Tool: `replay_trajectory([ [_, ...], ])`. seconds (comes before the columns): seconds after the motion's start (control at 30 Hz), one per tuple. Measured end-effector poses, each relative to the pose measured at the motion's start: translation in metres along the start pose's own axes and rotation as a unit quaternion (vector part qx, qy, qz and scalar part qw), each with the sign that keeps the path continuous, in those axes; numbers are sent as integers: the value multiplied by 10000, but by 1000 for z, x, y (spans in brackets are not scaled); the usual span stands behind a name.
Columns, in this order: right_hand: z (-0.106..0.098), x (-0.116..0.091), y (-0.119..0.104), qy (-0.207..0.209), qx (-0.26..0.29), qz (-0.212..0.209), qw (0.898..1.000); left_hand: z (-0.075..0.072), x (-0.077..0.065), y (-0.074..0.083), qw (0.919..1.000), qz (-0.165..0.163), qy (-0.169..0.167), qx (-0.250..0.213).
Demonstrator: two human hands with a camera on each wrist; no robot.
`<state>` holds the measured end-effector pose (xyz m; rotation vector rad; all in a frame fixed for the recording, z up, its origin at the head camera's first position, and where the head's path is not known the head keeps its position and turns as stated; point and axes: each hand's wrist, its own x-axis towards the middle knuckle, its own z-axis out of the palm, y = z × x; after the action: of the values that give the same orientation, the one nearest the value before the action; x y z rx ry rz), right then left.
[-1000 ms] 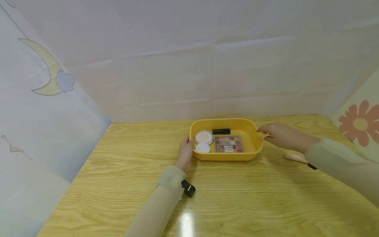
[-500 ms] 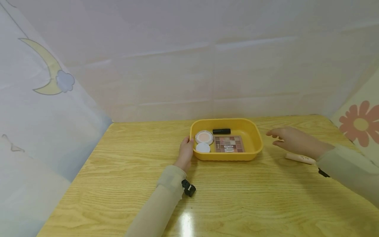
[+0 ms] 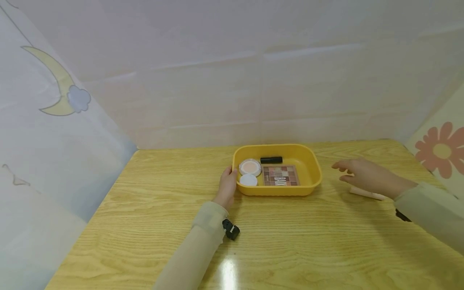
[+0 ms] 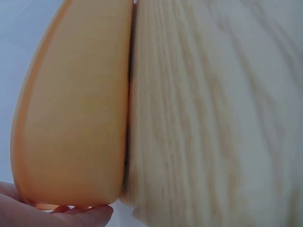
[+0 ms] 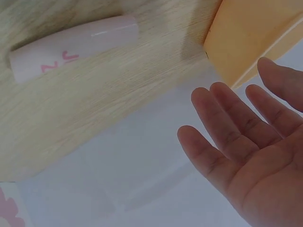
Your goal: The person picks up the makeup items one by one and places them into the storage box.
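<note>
My left hand (image 3: 226, 189) holds the left end of a yellow bin (image 3: 279, 191); in the left wrist view its fingers (image 4: 97, 216) lie against the end wall and the rim. Inside the bin are an eyeshadow palette (image 3: 280, 176), a round compact (image 3: 250, 167), a white round case (image 3: 248, 180) and a short black tube (image 3: 271, 160). Off the bin's right end hovers my right hand (image 3: 369, 176), holding nothing, fingers spread and slightly bent. Below it on the table lies a pale pink tube (image 5: 73, 47) with pink lettering, partly hidden by this hand in the head view.
The wood-grain table (image 3: 163, 225) meets a pale cloth wall (image 3: 199, 100) close behind the bin. A side cloth with a moon print (image 3: 59, 84) stands on the left, and one with a flower print (image 3: 441, 151) on the right.
My right hand has moved right, away from the bin's right rim, to above the pale pink tube. The left hand and the bin have stayed in place.
</note>
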<state>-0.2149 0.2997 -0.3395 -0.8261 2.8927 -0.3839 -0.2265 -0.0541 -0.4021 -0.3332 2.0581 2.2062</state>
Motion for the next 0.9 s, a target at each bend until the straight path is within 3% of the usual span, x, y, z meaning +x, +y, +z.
replay_trajectory([
  [0.37, 9, -7, 7, -116, 25, 100, 9999, 1, 2, -1, 9999, -96, 102, 46],
  [0.63, 16, -15, 16, -341, 2, 415, 9986, 1, 0, 0, 9999, -86, 116, 70],
  [0.9, 26, -22, 26, -559, 348, 828, 9944, 0, -1, 1, 9999, -70, 77, 63],
])
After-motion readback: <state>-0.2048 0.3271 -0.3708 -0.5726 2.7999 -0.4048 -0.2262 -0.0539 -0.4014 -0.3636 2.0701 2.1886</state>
